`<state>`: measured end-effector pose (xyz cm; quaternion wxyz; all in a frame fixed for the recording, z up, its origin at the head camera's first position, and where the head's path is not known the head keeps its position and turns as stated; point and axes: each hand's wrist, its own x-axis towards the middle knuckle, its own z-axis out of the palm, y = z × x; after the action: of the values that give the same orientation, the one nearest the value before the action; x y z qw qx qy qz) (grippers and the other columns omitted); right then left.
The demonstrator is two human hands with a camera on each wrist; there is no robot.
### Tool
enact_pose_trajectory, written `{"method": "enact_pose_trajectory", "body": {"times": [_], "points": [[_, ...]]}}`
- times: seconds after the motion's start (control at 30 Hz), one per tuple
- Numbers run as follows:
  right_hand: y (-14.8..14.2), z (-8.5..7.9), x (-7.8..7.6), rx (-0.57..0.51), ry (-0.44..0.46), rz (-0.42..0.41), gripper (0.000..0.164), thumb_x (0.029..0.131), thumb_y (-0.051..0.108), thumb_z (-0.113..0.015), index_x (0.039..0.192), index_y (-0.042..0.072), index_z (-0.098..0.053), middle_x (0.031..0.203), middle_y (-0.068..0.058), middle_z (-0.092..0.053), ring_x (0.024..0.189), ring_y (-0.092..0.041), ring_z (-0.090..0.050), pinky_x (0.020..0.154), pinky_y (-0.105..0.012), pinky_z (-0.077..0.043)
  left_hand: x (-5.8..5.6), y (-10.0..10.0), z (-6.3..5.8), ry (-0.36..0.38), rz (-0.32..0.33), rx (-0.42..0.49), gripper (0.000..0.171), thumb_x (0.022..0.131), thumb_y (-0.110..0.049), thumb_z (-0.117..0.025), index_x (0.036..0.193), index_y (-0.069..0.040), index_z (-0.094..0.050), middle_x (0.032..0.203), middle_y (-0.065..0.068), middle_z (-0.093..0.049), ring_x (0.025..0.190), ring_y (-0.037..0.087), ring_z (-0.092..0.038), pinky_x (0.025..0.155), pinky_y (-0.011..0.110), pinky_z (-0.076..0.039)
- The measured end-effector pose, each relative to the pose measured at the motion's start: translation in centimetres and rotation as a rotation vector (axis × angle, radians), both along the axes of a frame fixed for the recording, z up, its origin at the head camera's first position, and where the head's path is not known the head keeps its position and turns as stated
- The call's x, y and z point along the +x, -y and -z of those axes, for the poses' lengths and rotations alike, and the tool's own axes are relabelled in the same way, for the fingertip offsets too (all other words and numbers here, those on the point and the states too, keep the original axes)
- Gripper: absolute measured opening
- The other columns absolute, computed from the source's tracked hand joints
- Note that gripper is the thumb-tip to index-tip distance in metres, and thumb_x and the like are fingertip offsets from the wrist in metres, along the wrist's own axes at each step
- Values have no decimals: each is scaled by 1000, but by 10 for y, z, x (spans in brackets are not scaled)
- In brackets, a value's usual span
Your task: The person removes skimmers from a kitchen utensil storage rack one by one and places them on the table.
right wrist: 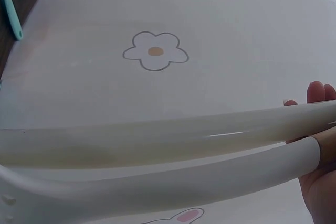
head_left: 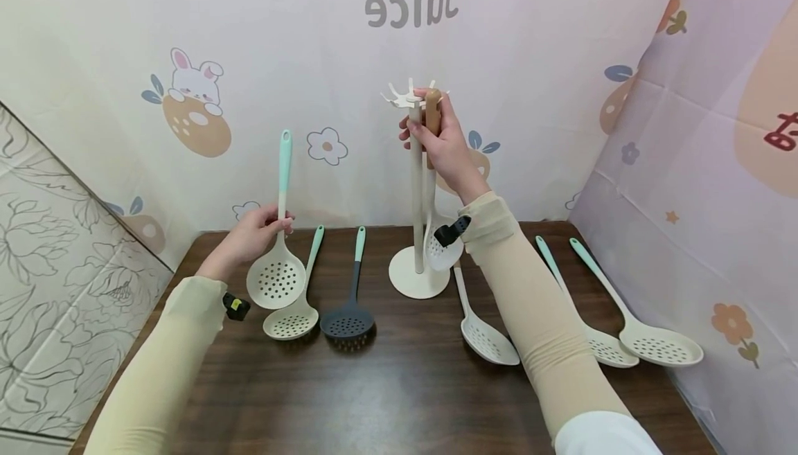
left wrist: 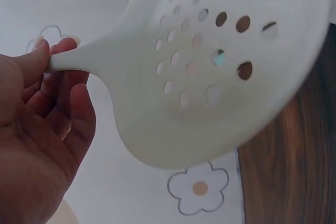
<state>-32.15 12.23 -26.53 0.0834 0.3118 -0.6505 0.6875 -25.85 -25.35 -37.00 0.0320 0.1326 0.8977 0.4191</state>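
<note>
My left hand (head_left: 252, 235) pinches the neck of a cream skimmer (head_left: 276, 280) with a mint handle. Held upright, its perforated bowl hangs down and overlaps another skimmer behind it. In the left wrist view, thumb and fingertips grip the skimmer's narrow shaft (left wrist: 79, 59). Over at the utensil stand (head_left: 417, 192), my right hand (head_left: 445, 147) grips the wooden handle of a white skimmer (head_left: 444, 251), close under the hooked top. Some fingers reach behind the stand's pole. The right wrist view shows that skimmer's shaft (right wrist: 236, 179) running alongside the pole (right wrist: 157, 137).
Left of the stand lie a cream skimmer (head_left: 290, 323) and a dark grey skimmer (head_left: 348, 322). On the right are a slotted spoon (head_left: 489, 342) and two mint-handled skimmers, one (head_left: 661, 344) near the side curtain. A printed curtain (head_left: 530, 46) rises behind the brown table (head_left: 374, 406).
</note>
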Motion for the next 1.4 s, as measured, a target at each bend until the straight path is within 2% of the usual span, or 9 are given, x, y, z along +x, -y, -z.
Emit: {"method": "enact_pose_trajectory", "body": {"times": [0.2,0.5,0.73,0.93,1.07,1.27,1.4], "points": [[0,-1,1,-4,12,2,45,101,10,-56,140,28,-41,109,-18,-59,95,-33,-63,91,-44,-52,-4,14,3,41,14,-39,23,105,-16,-52,113,4,-62,103,23,-66,99,33,-58,90,50,-42],[2,-1,2,-11,10,2,45,101,10,-57,140,28,-41,109,-18,-59,94,-33,-63,91,-44,-51,-6,33,16,54,93,-106,19,102,-16,-58,98,1,-65,89,17,-66,89,28,-56,82,43,-41],[2,-1,1,-15,17,3,45,101,10,-57,140,27,-41,109,-18,-59,98,-41,-60,91,-44,-51,-7,50,27,140,114,-195,24,102,-19,-57,93,1,-66,84,14,-63,72,21,-42,69,36,-34],[2,0,2,-13,12,11,44,101,10,-57,139,27,-41,109,-18,-59,97,-40,-61,91,-45,-51,-8,60,38,226,107,-223,24,103,-19,-56,96,3,-66,85,14,-64,63,16,-35,60,32,-33],[2,0,2,-15,15,20,44,101,11,-58,138,27,-42,109,-17,-59,94,-34,-62,91,-45,-51,-9,65,45,266,113,-239,25,103,-19,-57,97,4,-65,86,14,-66,62,15,-34,61,31,-33],[2,0,2,-20,12,16,44,101,11,-57,138,27,-42,108,-18,-59,94,-33,-63,91,-44,-51,-11,72,56,315,140,-239,26,102,-17,-57,97,8,-65,84,12,-66,72,19,-46,69,35,-37],[2,0,2,-18,9,15,44,101,10,-57,139,27,-41,108,-18,-60,94,-34,-63,91,-44,-52,-10,76,66,347,110,-244,25,102,-17,-57,95,6,-65,83,10,-65,71,20,-47,68,33,-38]]}}
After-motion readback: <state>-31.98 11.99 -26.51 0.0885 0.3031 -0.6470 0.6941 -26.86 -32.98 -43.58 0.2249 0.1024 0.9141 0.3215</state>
